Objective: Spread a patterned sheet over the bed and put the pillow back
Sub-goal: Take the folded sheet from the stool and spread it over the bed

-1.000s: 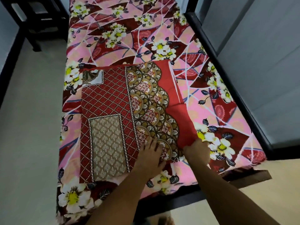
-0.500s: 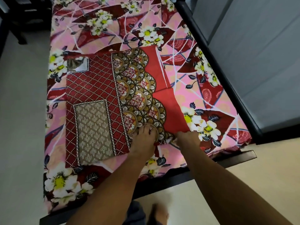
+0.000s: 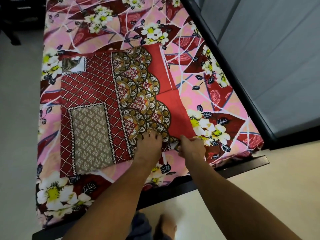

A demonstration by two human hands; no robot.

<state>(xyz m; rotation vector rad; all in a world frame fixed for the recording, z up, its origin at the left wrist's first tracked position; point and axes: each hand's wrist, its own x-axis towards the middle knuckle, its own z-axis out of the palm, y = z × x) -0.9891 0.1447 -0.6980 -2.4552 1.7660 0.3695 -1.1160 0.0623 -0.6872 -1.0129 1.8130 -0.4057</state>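
Note:
A folded patterned sheet [image 3: 97,104], red with a lattice print, a grey panel and scalloped gold border, lies on the bed near its foot end. The bed [image 3: 121,23] wears a pink floral cover with white flowers. My left hand [image 3: 149,146] rests flat on the sheet's near edge, fingers spread on the scalloped border. My right hand [image 3: 190,146] pinches the sheet's plain red corner at the near edge. No pillow is in view.
The black bed frame [image 3: 242,167] runs along the foot and right side. A grey wall [image 3: 277,58] stands right of the bed. Pale floor [image 3: 17,118] lies left of the bed. Dark furniture [image 3: 17,18] stands at top left. My foot [image 3: 166,227] shows below.
The view has shifted slightly, so the bed sits lower and further left. My right hand has closed on the red corner of the sheet; my left hand stays pressed on the border.

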